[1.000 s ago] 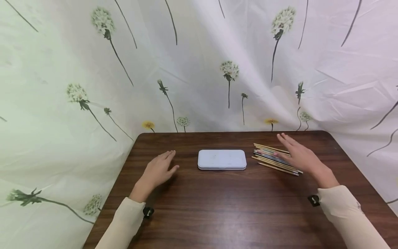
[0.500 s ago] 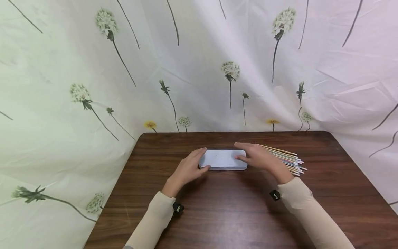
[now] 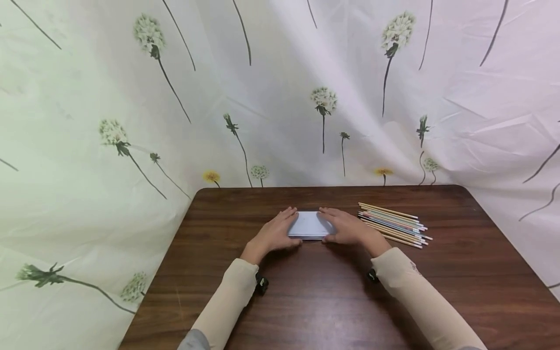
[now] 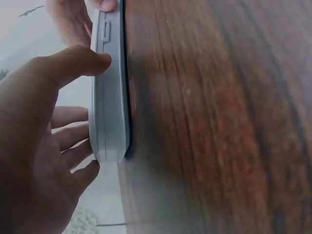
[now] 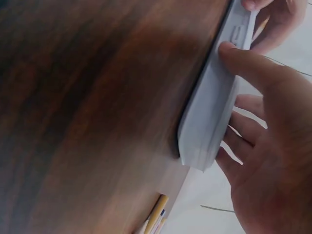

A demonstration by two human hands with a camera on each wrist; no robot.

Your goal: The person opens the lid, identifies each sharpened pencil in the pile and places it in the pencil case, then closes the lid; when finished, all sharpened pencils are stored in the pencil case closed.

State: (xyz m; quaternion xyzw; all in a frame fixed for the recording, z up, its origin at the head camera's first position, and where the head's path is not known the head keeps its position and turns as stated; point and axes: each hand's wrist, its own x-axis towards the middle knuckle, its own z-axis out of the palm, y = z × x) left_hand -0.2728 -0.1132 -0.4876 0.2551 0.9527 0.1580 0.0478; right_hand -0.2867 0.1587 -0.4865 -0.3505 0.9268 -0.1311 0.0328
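Observation:
A flat white pencil case [image 3: 310, 224] lies on the brown wooden table, its long side toward me. My left hand [image 3: 274, 233] grips its left end, thumb on the front side and fingers over the top toward the back. At the right end, my right hand [image 3: 349, 228] holds it in the same way. In the left wrist view, the left thumb presses the front wall of the case [image 4: 111, 107] near a small raised latch [image 4: 106, 30]. The right wrist view shows the right thumb on that same wall of the case [image 5: 207, 109]. Both palms hide the ends from above.
To the right of the case lies a loose bundle of several thin pencils [image 3: 391, 224], mostly yellow with some darker ones. The table's [image 3: 315, 301] back edge meets a white cloth [image 3: 280, 97] printed with dandelions.
Both hands have moved inward to the pencil case, the left from the left and the right from over the pencils. Now they grip its two ends; the pencils are uncovered.

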